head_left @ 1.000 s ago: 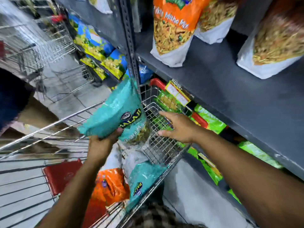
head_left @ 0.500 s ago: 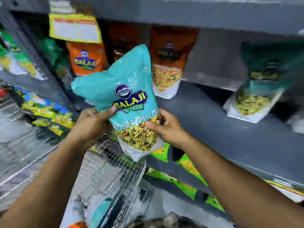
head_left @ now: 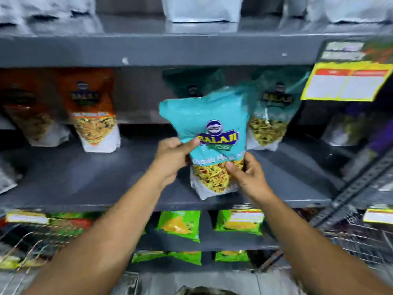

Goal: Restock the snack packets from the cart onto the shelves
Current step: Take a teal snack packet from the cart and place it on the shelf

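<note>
A teal Balaji snack packet [head_left: 212, 124] stands upright over the front of the grey middle shelf [head_left: 89, 179]. My left hand [head_left: 172, 160] grips its left edge, thumb on the logo. My right hand [head_left: 246, 175] holds its lower right corner at the clear window of mix. Behind it on the same shelf stand two more teal packets [head_left: 270, 116], one mostly hidden by the held packet. The cart [head_left: 23, 252] shows only as blurred wire at the lower left.
Two orange packets [head_left: 93, 116] stand at the shelf's left. A yellow price tag [head_left: 346, 84] hangs at the upper right. Green packets [head_left: 180, 224] fill the lower shelves. White packet bottoms [head_left: 202, 9] line the top shelf. A wire rack [head_left: 361, 237] sits at the lower right.
The teal packet went from the cart up to the middle shelf. My right hand left the cart rim and took hold of the packet's lower corner. The view turned toward the shelves.
</note>
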`<state>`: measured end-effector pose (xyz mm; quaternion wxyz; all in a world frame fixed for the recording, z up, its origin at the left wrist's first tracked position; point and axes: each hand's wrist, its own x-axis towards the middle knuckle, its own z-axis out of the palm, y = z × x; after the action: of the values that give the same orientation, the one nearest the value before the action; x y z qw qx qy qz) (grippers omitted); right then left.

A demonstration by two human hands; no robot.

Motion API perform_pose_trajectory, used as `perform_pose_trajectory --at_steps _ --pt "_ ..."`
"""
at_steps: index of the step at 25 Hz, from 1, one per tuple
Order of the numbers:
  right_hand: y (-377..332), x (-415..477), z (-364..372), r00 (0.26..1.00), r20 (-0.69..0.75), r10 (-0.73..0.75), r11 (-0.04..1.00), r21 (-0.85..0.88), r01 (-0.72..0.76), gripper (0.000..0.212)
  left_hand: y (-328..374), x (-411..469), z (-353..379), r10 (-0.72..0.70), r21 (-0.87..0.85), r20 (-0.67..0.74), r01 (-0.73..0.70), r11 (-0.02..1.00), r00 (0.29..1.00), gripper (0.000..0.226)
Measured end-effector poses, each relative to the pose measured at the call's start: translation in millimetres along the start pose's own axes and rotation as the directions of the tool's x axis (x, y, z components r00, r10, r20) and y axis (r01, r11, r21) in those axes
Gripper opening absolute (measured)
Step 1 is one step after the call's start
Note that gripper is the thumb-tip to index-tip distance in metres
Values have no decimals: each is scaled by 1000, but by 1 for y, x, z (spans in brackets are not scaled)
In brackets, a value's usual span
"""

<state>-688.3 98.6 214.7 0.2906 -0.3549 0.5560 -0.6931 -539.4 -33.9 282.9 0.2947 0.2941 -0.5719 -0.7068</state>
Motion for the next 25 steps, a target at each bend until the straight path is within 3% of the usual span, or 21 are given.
perform_pose_trajectory --at_steps 2,4,10,13,15,17,18,20,21,22,25 --pt "-9 -1 -44 993 -120 -3 1000 10 4 84 -12 22 56 -19 -24 44 20 1000 999 9" --pt "-17 -2 -87 977 -212 -9 999 48 20 83 -32 48 106 -38 -27 79 40 999 996 9" --pt "-20 -1 -156 950 -311 4 999 44 10 99 -61 87 170 -60 101 158 44 994 986 69" --pt "-10 -3 -164 946 -323 -26 999 10 30 88 -64 91 178 -68 117 197 46 992 978 83" --pt "-8 -2 -165 949 -314 -31 999 -25 24 70 -57 80 179 -62 123 186 40 992 981 76" --pt "-9 -4 -159 939 -339 -53 997 -65 33 56 -47 59 173 -49 159 176 21 987 983 52" --pt "-9 -10 -154 907 -410 -101 989 -141 47 57 -42 44 163 -20 208 170 -16 978 985 43" --pt "2 -29 -134 750 -596 -289 889 -457 -20 67 -45 18 120 87 344 107 -119 931 990 31" --pt "13 -42 -118 692 -598 -405 800 -598 -48 69 -49 3 89 148 405 63 -161 900 987 27" --pt "23 -57 -97 699 -547 -460 733 -678 -48 68 -52 -16 53 203 466 -17 -172 868 979 29" --pt "56 -88 -8 911 -126 -394 620 -767 162 62 -65 -85 -76 336 628 -376 -29 778 864 42"
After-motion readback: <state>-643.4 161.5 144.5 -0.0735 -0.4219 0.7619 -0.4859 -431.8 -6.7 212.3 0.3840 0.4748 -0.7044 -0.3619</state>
